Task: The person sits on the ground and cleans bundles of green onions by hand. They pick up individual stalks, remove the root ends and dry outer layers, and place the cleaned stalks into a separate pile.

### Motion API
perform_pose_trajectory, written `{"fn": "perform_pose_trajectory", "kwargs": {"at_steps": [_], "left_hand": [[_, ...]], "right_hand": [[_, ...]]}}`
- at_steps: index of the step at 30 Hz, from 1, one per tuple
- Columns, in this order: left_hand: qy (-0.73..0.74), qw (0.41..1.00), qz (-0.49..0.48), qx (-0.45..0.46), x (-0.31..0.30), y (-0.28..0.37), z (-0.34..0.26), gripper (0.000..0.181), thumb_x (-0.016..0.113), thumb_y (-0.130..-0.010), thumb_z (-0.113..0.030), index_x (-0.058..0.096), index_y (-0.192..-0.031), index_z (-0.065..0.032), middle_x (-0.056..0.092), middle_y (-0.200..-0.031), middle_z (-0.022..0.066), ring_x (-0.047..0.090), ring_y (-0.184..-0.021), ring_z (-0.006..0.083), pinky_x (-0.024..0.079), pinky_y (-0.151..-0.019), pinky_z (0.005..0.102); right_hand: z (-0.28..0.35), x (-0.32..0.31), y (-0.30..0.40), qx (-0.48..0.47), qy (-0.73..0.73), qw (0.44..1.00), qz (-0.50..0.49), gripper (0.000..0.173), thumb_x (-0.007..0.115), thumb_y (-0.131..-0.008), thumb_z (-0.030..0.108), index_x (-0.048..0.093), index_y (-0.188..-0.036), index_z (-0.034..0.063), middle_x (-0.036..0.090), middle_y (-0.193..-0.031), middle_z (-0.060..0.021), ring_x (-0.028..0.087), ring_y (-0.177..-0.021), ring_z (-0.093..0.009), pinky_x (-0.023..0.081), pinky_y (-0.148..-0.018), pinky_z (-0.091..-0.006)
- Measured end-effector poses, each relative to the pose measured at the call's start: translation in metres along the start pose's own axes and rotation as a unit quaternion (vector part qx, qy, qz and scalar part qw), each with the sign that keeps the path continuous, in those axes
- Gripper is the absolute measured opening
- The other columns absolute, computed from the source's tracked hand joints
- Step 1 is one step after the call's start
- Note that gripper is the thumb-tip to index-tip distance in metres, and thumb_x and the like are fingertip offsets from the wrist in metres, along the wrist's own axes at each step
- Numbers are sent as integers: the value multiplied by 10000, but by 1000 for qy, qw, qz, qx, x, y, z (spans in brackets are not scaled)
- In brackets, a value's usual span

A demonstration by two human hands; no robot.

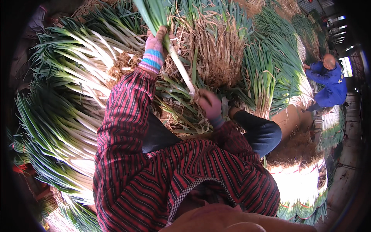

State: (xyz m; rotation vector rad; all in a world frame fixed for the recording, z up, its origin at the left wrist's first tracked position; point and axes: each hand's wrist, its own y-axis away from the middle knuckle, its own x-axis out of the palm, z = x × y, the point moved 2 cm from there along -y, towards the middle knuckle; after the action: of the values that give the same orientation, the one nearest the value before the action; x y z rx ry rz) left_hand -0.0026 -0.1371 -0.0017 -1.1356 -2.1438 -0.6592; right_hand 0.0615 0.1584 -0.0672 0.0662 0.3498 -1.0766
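Observation:
My left hand (158, 43), in a pink knit glove with blue stripes at the wrist, is closed around a long green onion (181, 66) where its white stem turns to green leaves. The onion slants down to the right, its leaves running out at the top of the view. At its root end is my right hand (211, 105), also gloved and blurred, with its fingers closed on the stem's lower end or loose outer skin; which of these, I cannot tell. Stripped leaves and dry skins (185, 111) lie under the onion, between my legs.
Unpeeled onions with brown skins (224, 55) are heaped ahead. Clean white-stemmed onions (84, 69) lie piled at left. More green onions (261, 78) lean at right. Tied bundles (295, 185) stand at lower right. A person in blue (327, 78) bends over onions farther right.

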Motion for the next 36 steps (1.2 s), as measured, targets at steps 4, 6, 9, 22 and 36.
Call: {"fn": "perform_pose_trajectory", "kwargs": {"at_steps": [4,6,9,22,36], "left_hand": [[33,996,77,-4,-6,3,14,200,560,-943,-161,574,-1098,-34,631,-1005,90,621,-890,231,521,-849,370],[29,999,32,-31,3,13,17,214,573,-937,-162,589,-1100,-24,636,-1018,87,605,-948,215,453,-937,312],[12,999,10,29,7,21,14,219,587,-947,-176,637,-1081,-11,669,-1006,52,622,-877,130,504,-761,240],[-81,971,-25,223,-16,16,-69,220,475,-985,-258,522,-1013,-44,564,-739,75,536,-582,169,480,-528,302],[-40,977,-91,189,-26,14,-71,153,565,-923,-162,485,-911,-32,542,-730,122,486,-553,181,403,-467,294]], "right_hand": [[35,30,-78,16,-162,987,-8,314,660,-840,90,619,-1141,9,630,-938,-25,573,-836,-90,471,-746,-236],[50,56,-118,8,-258,966,-21,333,690,-827,117,609,-1119,-19,660,-1022,-51,603,-926,-93,488,-784,-236],[65,79,-154,53,-207,977,13,313,672,-857,116,619,-1125,-38,654,-1027,-96,609,-918,-156,480,-845,-260],[2,31,-60,-201,264,930,160,213,674,-780,207,592,-730,17,533,-743,-97,560,-725,-315,453,-638,-401],[-299,-96,91,328,593,608,414,381,549,-882,360,666,-1143,108,638,-1157,-140,608,-1083,-297,485,-907,-393]]}}
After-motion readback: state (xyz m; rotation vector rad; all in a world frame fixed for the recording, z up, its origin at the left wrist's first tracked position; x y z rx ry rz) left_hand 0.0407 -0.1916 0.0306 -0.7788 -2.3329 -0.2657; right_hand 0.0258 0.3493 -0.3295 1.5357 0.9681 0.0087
